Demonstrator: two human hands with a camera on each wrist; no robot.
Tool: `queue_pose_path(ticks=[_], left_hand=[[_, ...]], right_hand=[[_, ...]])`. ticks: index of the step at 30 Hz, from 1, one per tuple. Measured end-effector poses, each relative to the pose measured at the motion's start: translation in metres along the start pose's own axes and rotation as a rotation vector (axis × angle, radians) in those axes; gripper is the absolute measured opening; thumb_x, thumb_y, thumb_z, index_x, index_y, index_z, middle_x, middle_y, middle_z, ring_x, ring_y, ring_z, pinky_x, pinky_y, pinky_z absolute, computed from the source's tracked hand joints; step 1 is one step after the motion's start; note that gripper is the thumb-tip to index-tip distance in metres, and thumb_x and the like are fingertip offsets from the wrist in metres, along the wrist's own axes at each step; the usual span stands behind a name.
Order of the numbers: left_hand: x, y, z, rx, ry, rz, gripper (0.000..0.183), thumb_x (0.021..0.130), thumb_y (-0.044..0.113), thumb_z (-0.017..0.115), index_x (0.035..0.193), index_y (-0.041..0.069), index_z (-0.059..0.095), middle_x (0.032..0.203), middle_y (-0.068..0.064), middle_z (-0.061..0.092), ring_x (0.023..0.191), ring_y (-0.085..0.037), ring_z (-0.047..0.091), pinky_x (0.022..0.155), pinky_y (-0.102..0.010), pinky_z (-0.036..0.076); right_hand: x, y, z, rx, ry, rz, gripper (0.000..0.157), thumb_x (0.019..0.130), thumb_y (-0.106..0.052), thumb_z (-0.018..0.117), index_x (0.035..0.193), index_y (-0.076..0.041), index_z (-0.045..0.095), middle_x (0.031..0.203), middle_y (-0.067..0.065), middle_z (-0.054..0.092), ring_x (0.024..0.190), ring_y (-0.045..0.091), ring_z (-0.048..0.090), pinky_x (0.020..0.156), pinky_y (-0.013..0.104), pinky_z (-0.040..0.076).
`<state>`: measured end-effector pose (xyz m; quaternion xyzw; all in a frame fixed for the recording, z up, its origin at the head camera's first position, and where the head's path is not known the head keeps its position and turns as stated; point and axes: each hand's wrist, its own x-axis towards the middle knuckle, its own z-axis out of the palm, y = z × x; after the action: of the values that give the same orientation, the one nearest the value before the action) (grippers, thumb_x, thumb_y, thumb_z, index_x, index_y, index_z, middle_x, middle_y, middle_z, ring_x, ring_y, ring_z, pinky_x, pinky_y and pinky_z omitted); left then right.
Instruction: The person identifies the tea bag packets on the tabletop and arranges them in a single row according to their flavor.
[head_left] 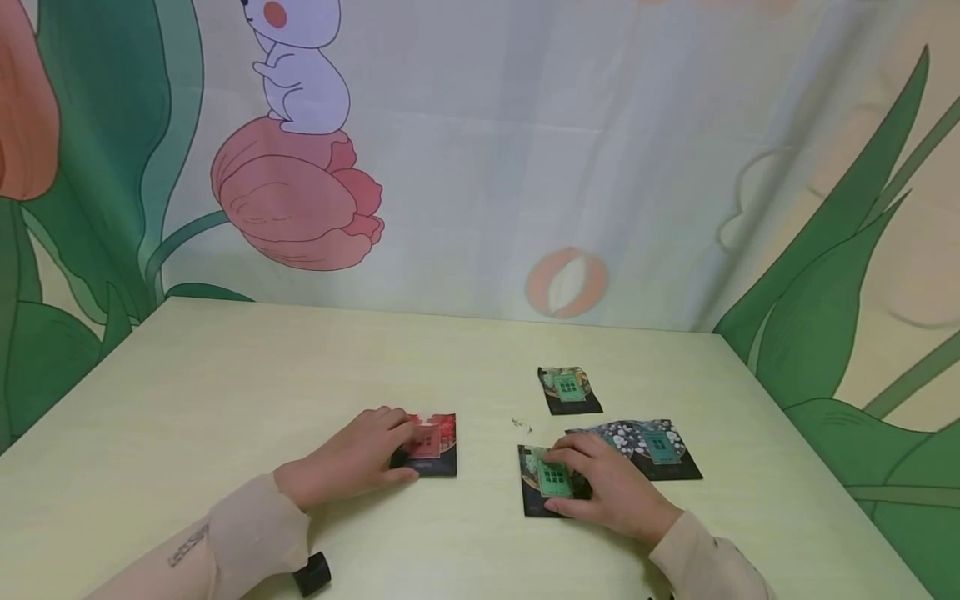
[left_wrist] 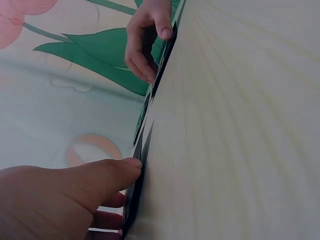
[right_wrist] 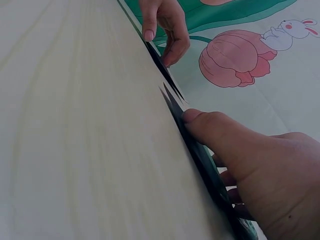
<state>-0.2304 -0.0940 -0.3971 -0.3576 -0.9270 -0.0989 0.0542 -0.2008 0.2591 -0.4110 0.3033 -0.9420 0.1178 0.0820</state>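
On the left, a flat red-and-black sachet (head_left: 441, 457) lies on the table under my left hand (head_left: 358, 460). That hand's fingers reach over its left side, the thumb at the near edge. Right of it, my right hand (head_left: 621, 490) holds a green-and-black sachet (head_left: 534, 498) by its right part, fingers bent over the top and thumb at the lower edge. In the left wrist view the left thumb (left_wrist: 117, 175) lies along the dark sachet edge. The right wrist view shows the right thumb (right_wrist: 210, 122) against a sachet edge. Both palms hide parts of the sachets.
Another green-and-black sachet (head_left: 572, 393) lies farther back. A teal sachet with white flowers (head_left: 663, 450) lies right of my right hand, beside a similar one partly covered by it. Small dark marks (head_left: 521, 425) show on the pale table (head_left: 247, 367). A printed curtain (head_left: 465, 167) hangs behind.
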Motion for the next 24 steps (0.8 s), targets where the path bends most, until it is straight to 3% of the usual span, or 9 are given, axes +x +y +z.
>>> queue_pose_path(ticks=[8, 24], left_hand=[[-0.008, -0.002, -0.003, 0.009, 0.007, 0.011, 0.042, 0.083, 0.037, 0.073, 0.115, 0.011, 0.063, 0.102, -0.001, 0.059, 0.094, -0.016, 0.052, 0.089, -0.039, 0.046], [-0.020, -0.003, -0.006, 0.032, -0.008, 0.010, 0.048, 0.083, 0.039, 0.073, 0.121, 0.011, 0.062, 0.104, 0.001, 0.059, 0.095, -0.014, 0.052, 0.091, -0.038, 0.046]], right_hand=[[0.000, -0.001, -0.001, -0.003, -0.004, 0.003, 0.055, 0.083, -0.060, 0.063, 0.123, -0.023, 0.063, 0.124, -0.005, 0.057, 0.116, 0.015, 0.052, 0.095, 0.038, 0.050], [0.001, 0.000, 0.000, -0.011, -0.020, 0.025, 0.056, 0.083, -0.063, 0.060, 0.123, -0.024, 0.063, 0.124, -0.004, 0.057, 0.116, 0.016, 0.052, 0.095, 0.039, 0.050]])
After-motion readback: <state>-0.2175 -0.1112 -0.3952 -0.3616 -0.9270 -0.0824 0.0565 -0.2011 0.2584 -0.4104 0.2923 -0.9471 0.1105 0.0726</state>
